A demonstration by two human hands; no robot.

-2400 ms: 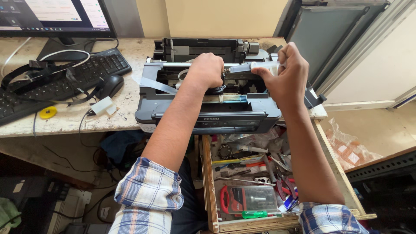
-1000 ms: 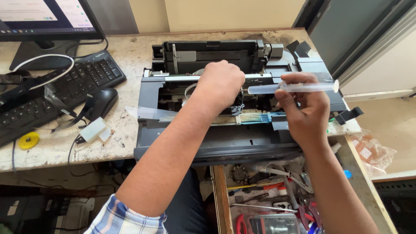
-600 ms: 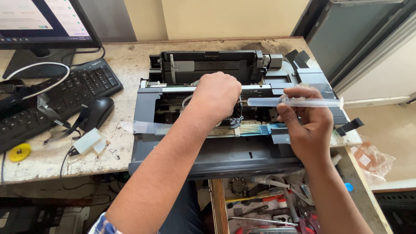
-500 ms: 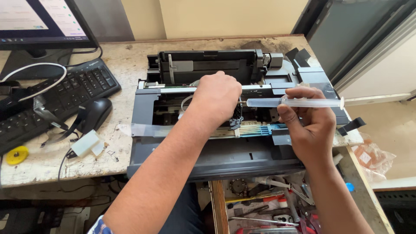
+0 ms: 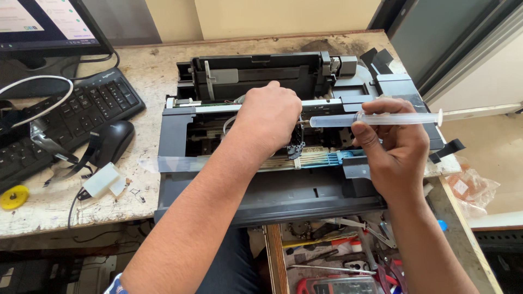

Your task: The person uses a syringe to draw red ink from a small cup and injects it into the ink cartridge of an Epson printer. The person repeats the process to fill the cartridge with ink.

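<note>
The head camera looks down at an opened printer (image 5: 272, 190) with its cover off, sitting on a worn worktop (image 5: 152, 71).

The left hand (image 5: 269, 117) rests on the middle of the printer, curled over the black print carriage (image 5: 296, 142). Its fingers bend down and out of sight, so you cannot tell if they grip the carriage or only press on it. Most of the carriage is hidden under the hand.

The right hand (image 5: 395, 149), at 3 o'clock from the left hand, holds a clear syringe (image 5: 381, 118). Its fingers are closed tight around the barrel. The syringe lies flat, its tip pointing to 9 o'clock and reaching the carriage just beside the left hand. The very end of the tip is hard to make out. The plunger sticks out toward 3 o'clock.

At 9 o'clock from the printer sit a black mouse (image 5: 113, 142), a black keyboard (image 5: 65, 122) and a small white plug (image 5: 103, 181). A monitor (image 5: 43, 24) at 11 o'clock is cut off by the edge. At 6 o'clock, an open drawer (image 5: 275, 261) of tools is partly hidden by both arms.
</note>
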